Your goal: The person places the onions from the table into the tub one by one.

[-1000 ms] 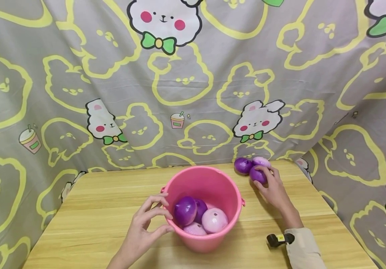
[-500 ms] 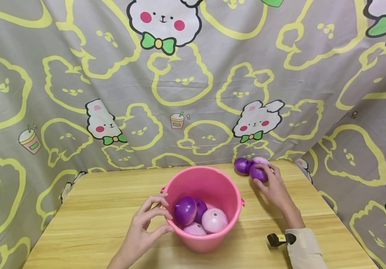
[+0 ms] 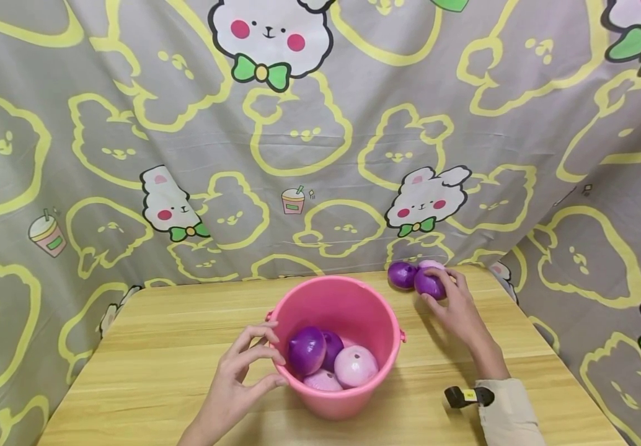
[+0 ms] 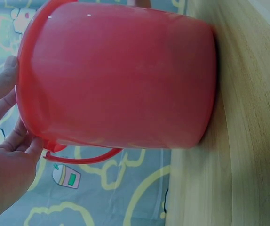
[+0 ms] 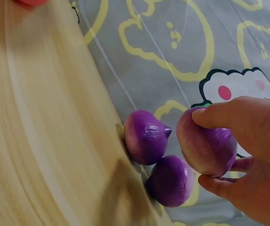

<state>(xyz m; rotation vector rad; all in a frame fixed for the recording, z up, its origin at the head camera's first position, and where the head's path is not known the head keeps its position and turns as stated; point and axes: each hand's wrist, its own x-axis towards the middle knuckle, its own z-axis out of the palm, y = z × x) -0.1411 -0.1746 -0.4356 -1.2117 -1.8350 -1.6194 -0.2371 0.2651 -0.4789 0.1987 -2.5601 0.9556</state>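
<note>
My right hand (image 3: 455, 310) grips a purple onion (image 3: 428, 285) between thumb and fingers. In the right wrist view this onion (image 5: 205, 143) is held up off the table, apart from two others. Those are a purple onion (image 3: 402, 275) and a paler one (image 3: 432, 264), mostly hidden behind the held onion in the head view. My left hand (image 3: 245, 365) rests its spread, slightly bent fingers against the left rim of a pink bucket (image 3: 348, 406). Inside lie several onions: purple onions (image 3: 306, 351) and pale pink onions (image 3: 356, 367). The left wrist view shows the bucket's outer side (image 4: 116, 80), hiding its contents.
The bucket stands on a wooden table (image 3: 159, 347). Its handle (image 4: 92, 159) hangs down on the far side. A grey patterned curtain (image 3: 326, 155) rises behind the table and at both sides. The right sleeve (image 3: 507, 409) has a black wrist device (image 3: 468, 396).
My right hand has raised the purple onion slightly, and it now covers more of the pale onion behind. The left hand and bucket stay in place.
</note>
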